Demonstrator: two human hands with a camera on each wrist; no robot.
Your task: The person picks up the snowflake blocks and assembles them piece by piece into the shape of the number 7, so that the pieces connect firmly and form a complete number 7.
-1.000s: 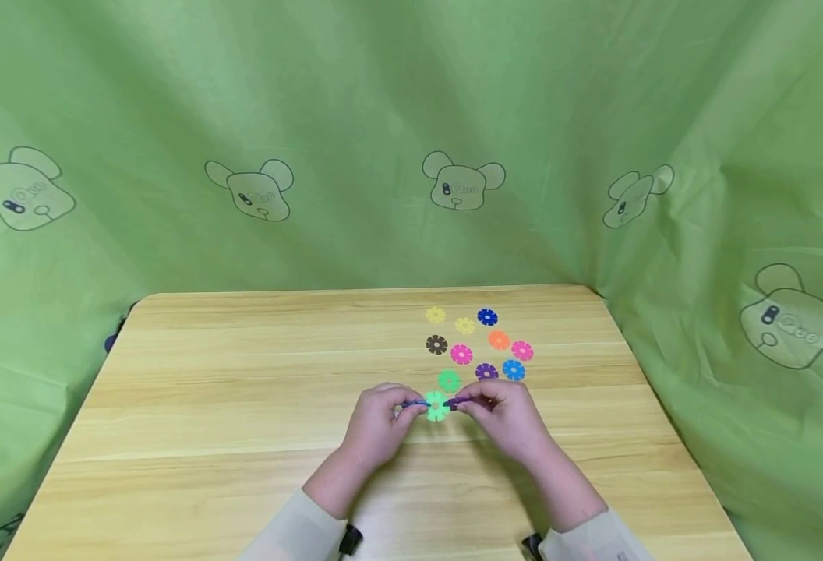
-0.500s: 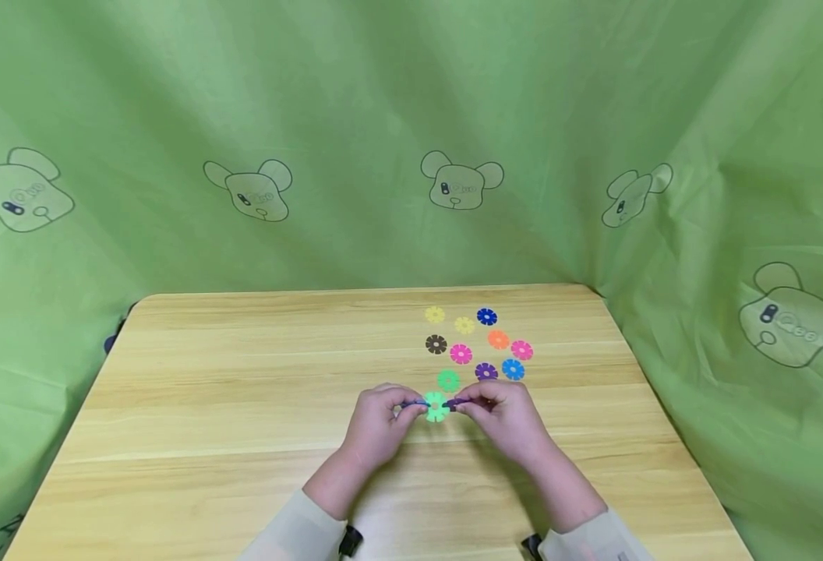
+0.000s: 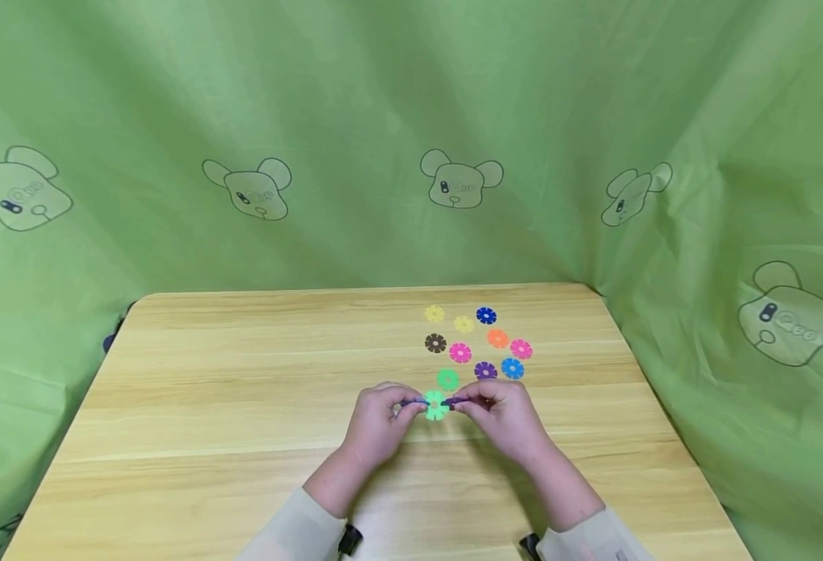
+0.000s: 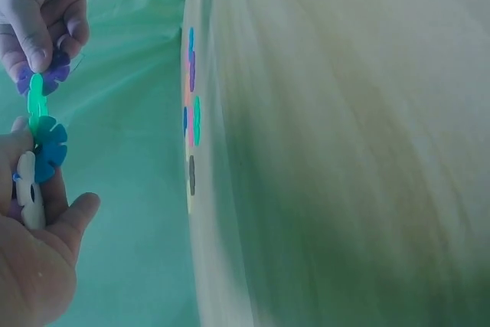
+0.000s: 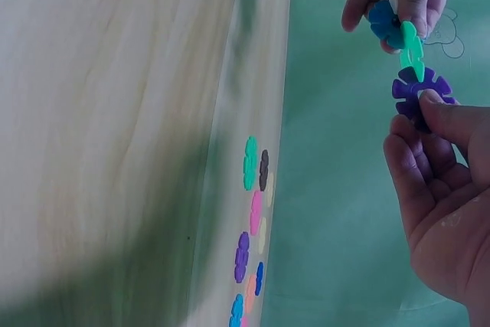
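Observation:
In the head view my left hand (image 3: 375, 425) pinches a blue notched plastic disc, seen edge-on, at the left of a light green notched disc (image 3: 436, 405). My right hand (image 3: 510, 417) pinches a purple disc whose edge meets the green one's right side. The left wrist view shows a chain held above the table: a white disc (image 4: 31, 191) within the left hand, the blue disc (image 4: 50, 148), the green disc, and the purple disc between the right thumb and fingers. From the right wrist view, the purple disc (image 5: 421, 91) and green disc (image 5: 412, 50) meet crosswise. How deep their slots interlock is hidden.
Several loose notched discs lie flat beyond the hands on the wooden table (image 3: 243, 374). Among them are a green disc (image 3: 448, 379), a purple disc (image 3: 485, 371), a black disc (image 3: 436, 343) and an orange disc (image 3: 498, 338). A green curtain (image 3: 355, 117) stands behind the table.
Both hands stay in nearly the same place with the same grip on the joined discs. The loose discs lie as before; the head view has shifted very slightly.

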